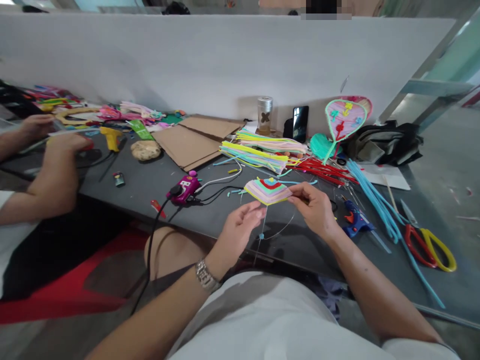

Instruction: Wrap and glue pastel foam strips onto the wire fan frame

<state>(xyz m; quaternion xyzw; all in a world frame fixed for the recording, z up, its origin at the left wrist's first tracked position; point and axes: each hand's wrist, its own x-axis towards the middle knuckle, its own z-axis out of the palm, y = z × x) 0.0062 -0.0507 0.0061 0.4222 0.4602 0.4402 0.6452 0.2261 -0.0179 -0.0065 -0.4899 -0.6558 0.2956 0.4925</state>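
A small fan-shaped pipe-cleaner piece (267,192), banded in yellow, lilac, pink, mint and red, is held up over the near part of the table. My right hand (313,205) pinches its right corner between thumb and fingers. Loosely curled, my left hand (242,225) is just below the piece's lower left edge, fingertips close to its bottom point. Whether they touch it I cannot tell. From that point a thin wire stem (264,222) runs down to a small blue bit (261,236). A thin curved strand loops out to the right of it.
Bundles of pipe cleaners (258,156) lie beyond my hands, beside cardboard (195,142). To the right are a blue glue gun (354,220) and scissors (427,245). A purple power strip (184,189) with cables sits left. Another person's hands (67,142) work at far left.
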